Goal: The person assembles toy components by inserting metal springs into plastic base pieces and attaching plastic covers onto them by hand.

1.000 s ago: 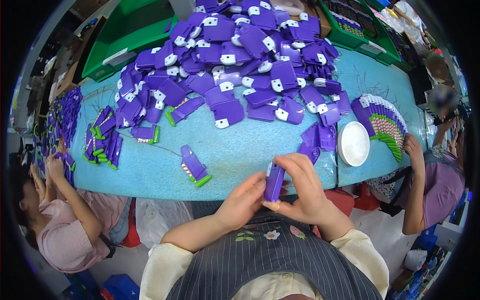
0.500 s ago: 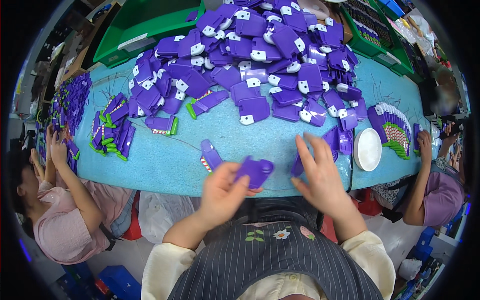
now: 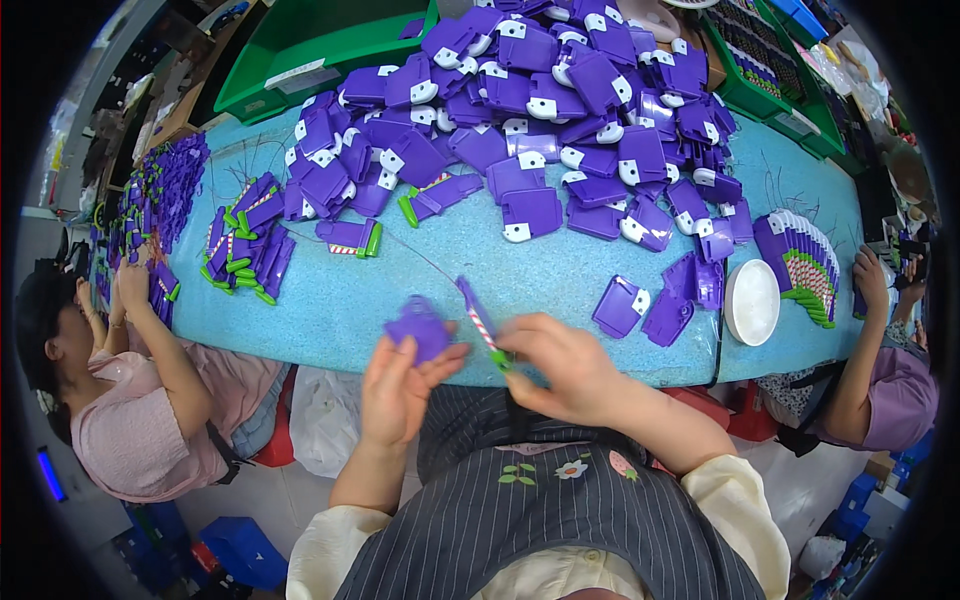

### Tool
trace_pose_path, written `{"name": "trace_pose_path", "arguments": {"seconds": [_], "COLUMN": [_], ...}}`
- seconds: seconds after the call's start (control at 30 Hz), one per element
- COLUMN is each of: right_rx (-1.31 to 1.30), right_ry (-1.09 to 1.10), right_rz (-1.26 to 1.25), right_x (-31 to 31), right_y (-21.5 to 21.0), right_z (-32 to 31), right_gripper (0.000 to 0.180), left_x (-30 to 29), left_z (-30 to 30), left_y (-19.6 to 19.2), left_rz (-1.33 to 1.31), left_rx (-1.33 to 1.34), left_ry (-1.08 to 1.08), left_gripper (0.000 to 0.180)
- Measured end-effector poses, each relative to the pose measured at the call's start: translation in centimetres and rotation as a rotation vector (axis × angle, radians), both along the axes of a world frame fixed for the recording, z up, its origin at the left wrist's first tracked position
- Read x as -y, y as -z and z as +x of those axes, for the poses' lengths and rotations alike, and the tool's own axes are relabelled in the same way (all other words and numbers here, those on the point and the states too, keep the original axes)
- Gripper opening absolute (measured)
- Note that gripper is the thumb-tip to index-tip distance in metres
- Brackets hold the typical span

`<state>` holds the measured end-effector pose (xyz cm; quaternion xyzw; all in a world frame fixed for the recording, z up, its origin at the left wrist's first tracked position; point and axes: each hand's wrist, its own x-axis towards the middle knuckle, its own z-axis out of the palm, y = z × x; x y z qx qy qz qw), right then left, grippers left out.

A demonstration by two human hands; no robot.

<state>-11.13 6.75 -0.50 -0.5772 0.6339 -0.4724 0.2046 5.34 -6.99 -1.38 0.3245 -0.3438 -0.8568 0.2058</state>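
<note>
Here, my left hand [image 3: 400, 385] is closed on a small purple plastic piece [image 3: 420, 328], fingers curled behind it and thumb across the front, so it stands up over the table edge where I can see its face. My right hand [image 3: 565, 365] is pinched shut on a slim purple stick with a red-and-white striped side and a green tip [image 3: 480, 322]; the green end sits down in my fingers and the purple end points up and away, tilted toward the piece in the other hand. The two parts are near each other but apart, both held in the air just above the near rim of the light blue table [image 3: 340, 300], probably to keep them clear of the loose stock.

Past my hands a few single purple shells [image 3: 620, 305] lie on the table, with a white round dish [image 3: 752, 301] just to their right. Farther back is a big heap of purple shells with white tabs [image 3: 560, 110]. To the left sits a small bunch of finished sticks with green tips [image 3: 245, 245], laid side by side. A seated person in pink [image 3: 140, 420] works at the left end, and another person's hand [image 3: 872, 280] rests at the right end beside a fanned row of striped parts [image 3: 805, 262].
</note>
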Motion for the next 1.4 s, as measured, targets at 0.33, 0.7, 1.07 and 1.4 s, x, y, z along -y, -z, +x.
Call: {"name": "trace_pose_path", "arguments": {"seconds": [0.33, 0.7, 1.07, 1.4], "right_rx": [0.928, 0.765, -0.441, -0.386], "right_ry": [0.066, 0.42, 0.517, 0.507], "right_rz": [0.136, 0.065, -0.16, -0.033], "right_x": [-7.8, -1.7, -5.0, -5.7], "right_y": [0.4, -3.6, -4.2, -4.5], "right_z": [-1.2, -5.9, -2.2, -2.0], "right_gripper": [0.042, 0.031, 0.026, 0.017], "left_x": [-3.1, -6.1, -6.4, -7.2], "left_z": [-5.8, -5.8, -6.1, -5.9], "left_y": [-0.6, -0.3, -2.3, -1.8], "left_rz": [-0.045, 0.269, -0.248, -0.785], "left_rx": [-0.22, -0.047, -0.225, -0.075], "left_ry": [0.397, 0.859, 0.457, 0.441], "left_gripper": [0.035, 0.032, 0.031, 0.029]}}
